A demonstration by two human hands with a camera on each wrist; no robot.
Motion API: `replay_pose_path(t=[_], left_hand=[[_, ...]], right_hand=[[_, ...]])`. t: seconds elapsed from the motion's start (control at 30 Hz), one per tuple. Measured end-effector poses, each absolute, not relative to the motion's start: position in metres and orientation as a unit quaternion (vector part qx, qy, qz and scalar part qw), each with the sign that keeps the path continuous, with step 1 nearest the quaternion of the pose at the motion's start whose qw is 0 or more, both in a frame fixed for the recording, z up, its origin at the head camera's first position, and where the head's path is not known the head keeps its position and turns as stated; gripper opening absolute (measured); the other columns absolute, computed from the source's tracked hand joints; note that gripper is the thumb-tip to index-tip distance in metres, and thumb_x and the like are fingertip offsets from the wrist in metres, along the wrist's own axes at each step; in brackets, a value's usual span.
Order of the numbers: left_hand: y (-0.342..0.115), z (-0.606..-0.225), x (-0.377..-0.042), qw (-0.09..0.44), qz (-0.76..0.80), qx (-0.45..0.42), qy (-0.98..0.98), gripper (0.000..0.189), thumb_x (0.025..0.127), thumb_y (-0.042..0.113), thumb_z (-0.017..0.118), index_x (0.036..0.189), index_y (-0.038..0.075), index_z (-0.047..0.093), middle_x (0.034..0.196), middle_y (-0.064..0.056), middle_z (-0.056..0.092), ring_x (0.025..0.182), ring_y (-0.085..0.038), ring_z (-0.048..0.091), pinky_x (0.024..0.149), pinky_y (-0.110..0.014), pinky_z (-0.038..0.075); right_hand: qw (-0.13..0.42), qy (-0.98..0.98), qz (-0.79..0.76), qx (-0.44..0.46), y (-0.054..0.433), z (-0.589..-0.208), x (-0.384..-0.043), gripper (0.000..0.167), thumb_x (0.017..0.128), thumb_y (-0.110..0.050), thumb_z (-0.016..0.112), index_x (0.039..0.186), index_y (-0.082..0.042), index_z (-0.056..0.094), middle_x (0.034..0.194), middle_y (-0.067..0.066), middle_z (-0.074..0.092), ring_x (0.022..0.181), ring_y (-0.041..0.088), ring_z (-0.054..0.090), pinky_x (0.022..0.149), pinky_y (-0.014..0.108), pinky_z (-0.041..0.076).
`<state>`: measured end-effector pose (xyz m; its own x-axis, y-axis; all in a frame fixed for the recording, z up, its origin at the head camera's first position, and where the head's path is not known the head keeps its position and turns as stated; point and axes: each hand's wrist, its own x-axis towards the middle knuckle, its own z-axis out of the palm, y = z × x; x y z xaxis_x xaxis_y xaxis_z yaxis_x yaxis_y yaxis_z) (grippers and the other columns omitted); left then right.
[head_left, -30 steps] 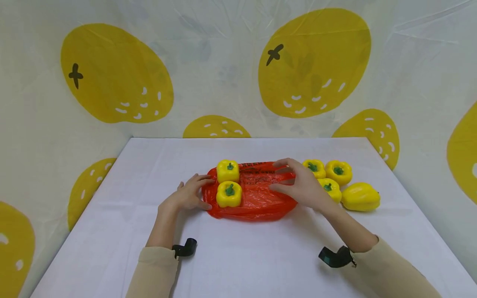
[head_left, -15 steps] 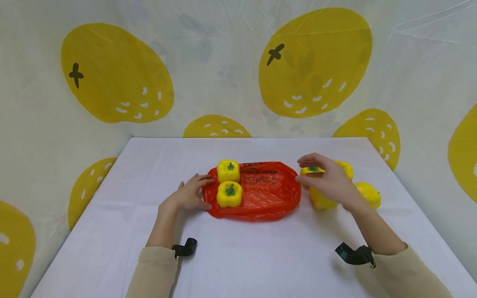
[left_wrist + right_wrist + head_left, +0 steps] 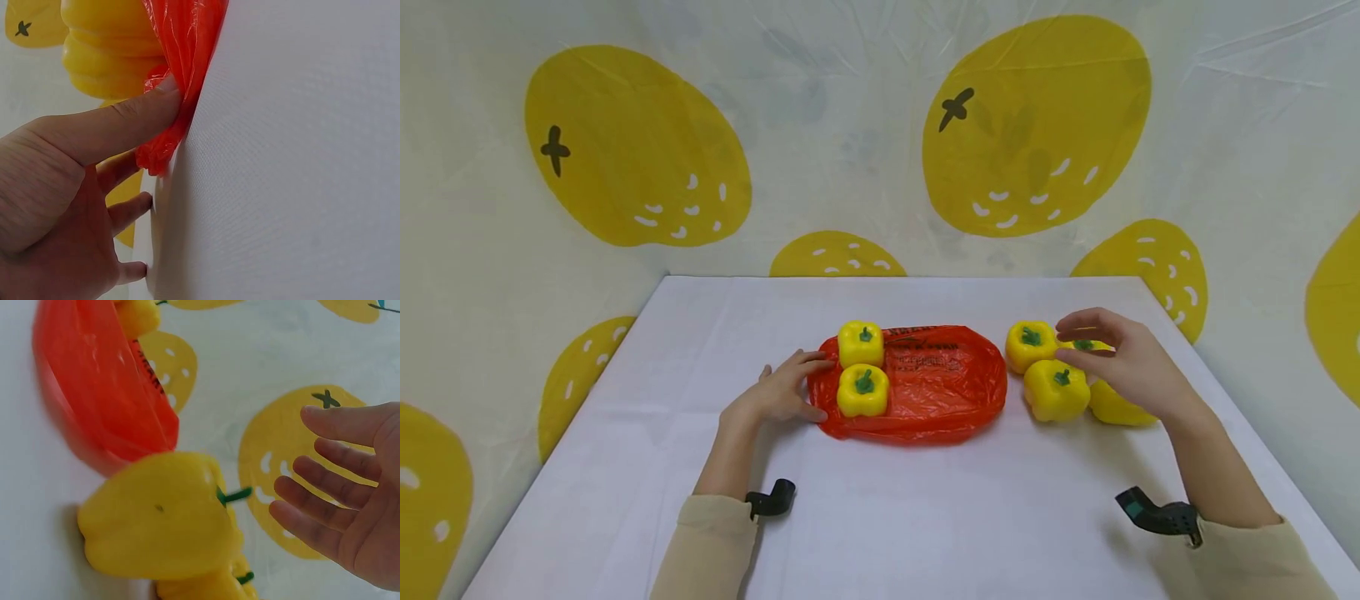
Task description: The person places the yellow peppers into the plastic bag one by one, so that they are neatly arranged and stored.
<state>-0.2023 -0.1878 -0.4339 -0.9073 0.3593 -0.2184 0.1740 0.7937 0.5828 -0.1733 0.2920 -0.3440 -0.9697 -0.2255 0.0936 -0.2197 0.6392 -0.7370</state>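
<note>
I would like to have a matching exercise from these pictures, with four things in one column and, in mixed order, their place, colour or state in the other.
Things:
1. left hand
2. right hand
3. plastic bag
4. tablecloth

Descriptions:
A. red, with black print
B. near the right-side peppers, holding nothing
C. plain white
D. touching the bag's left end

Right pairs: 1-D, 2-B, 3-A, 4-C

The red bag (image 3: 943,379) in the middle of the frame looks like thin plastic film, glossy and crinkled. The yellow peppers (image 3: 1056,393) have smooth, softly shiny skins; their green stems (image 3: 236,495) look duller. The table (image 3: 925,517) is matt and white, finely textured like woven cloth. The printed backdrop (image 3: 842,150) above looks like matt, lightly creased fabric. Lower down, the beige sleeves (image 3: 709,537) are matt cloth, the black wrist mounts (image 3: 772,500) smooth plastic.
</note>
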Motion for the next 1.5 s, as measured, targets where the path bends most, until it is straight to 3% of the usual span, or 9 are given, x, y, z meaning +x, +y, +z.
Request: replay_pose_path(t=[0.27,0.4,0.57,0.67,0.73,0.8,0.87,1.0,1.5], left_hand=[[-0.188,-0.434,-0.2,0.157,0.285,0.143,0.935,0.08,0.081,0.02,0.087,0.152,0.017,0.051,0.161,-0.012,0.035,0.154,-0.039,0.014,0.113,-0.077,0.001],[-0.189,-0.434,-0.2,0.154,0.287,0.146,0.934,0.081,0.081,0.02,0.087,0.153,0.017,0.051,0.161,-0.012,0.035,0.154,-0.039,0.015,0.113,-0.078,0.001],[-0.189,-0.436,-0.201,0.149,0.293,0.154,0.932,0.081,0.08,0.021,0.087,0.153,0.017,0.051,0.161,-0.013,0.035,0.153,-0.04,0.015,0.114,-0.076,0.001],[-0.19,-0.436,-0.2,0.148,0.296,0.155,0.931,0.081,0.081,0.021,0.087,0.153,0.016,0.05,0.161,-0.013,0.036,0.153,-0.039,0.016,0.115,-0.074,0.001],[-0.19,-0.436,-0.2,0.146,0.299,0.158,0.93,0.081,0.081,0.02,0.087,0.153,0.016,0.051,0.16,-0.013,0.036,0.153,-0.039,0.017,0.116,-0.073,0.001],[-0.19,-0.436,-0.2,0.144,0.3,0.161,0.929,0.08,0.081,0.02,0.087,0.152,0.015,0.051,0.16,-0.014,0.036,0.153,-0.039,0.018,0.117,-0.072,0.001],[-0.189,-0.436,-0.2,0.144,0.302,0.163,0.928,0.08,0.081,0.02,0.087,0.152,0.014,0.051,0.16,-0.014,0.037,0.152,-0.038,0.02,0.117,-0.072,0.001],[-0.189,-0.436,-0.2,0.141,0.302,0.168,0.928,0.08,0.081,0.02,0.087,0.152,0.014,0.051,0.159,-0.014,0.038,0.15,-0.037,0.026,0.117,-0.073,0.001],[-0.189,-0.436,-0.2,0.14,0.279,0.16,0.936,0.08,0.081,0.023,0.087,0.152,0.017,0.052,0.16,-0.012,0.038,0.153,-0.041,0.016,0.118,-0.071,0.005]], right_hand=[[-0.019,0.913,-0.396,-0.094,0.329,-0.346,-0.174,0.043,0.1,-0.027,0.07,0.136,-0.007,0.057,0.131,0.015,0.06,0.108,-0.002,0.056,0.082,0.007,0.045],[-0.019,0.92,-0.384,-0.074,0.344,-0.349,-0.172,0.046,0.101,-0.03,0.068,0.138,-0.007,0.054,0.13,0.009,0.06,0.106,-0.009,0.052,0.079,0.008,0.041],[-0.021,0.917,-0.394,-0.062,0.36,-0.355,-0.169,0.046,0.101,-0.028,0.069,0.138,-0.006,0.054,0.122,-0.009,0.062,0.103,-0.013,0.053,0.077,0.006,0.04],[-0.011,0.92,-0.388,-0.047,0.369,-0.36,-0.169,0.05,0.101,-0.031,0.068,0.141,-0.005,0.051,0.127,-0.003,0.06,0.109,-0.006,0.052,0.09,0.021,0.046],[0.008,0.923,-0.382,-0.035,0.375,-0.363,-0.169,0.057,0.102,-0.034,0.066,0.145,-0.003,0.046,0.137,0.01,0.054,0.123,0.013,0.05,0.101,0.044,0.046],[0.03,0.927,-0.374,-0.026,0.382,-0.366,-0.169,0.064,0.101,-0.038,0.066,0.148,-0.002,0.042,0.145,0.023,0.046,0.131,0.033,0.041,0.1,0.068,0.039],[0.057,0.926,-0.372,-0.031,0.389,-0.368,-0.169,0.069,0.101,-0.038,0.066,0.151,0.0,0.037,0.15,0.031,0.039,0.134,0.05,0.032,0.097,0.079,0.032],[0.105,0.924,-0.365,-0.048,0.402,-0.376,-0.171,0.074,0.1,-0.035,0.068,0.154,0.001,0.032,0.154,0.035,0.032,0.137,0.056,0.026,0.096,0.082,0.029],[0.2,0.898,-0.385,-0.072,0.423,-0.406,-0.175,0.088,0.094,-0.029,0.073,0.161,-0.004,0.021,0.16,0.033,0.022,0.14,0.061,0.016,0.092,0.087,0.019]])
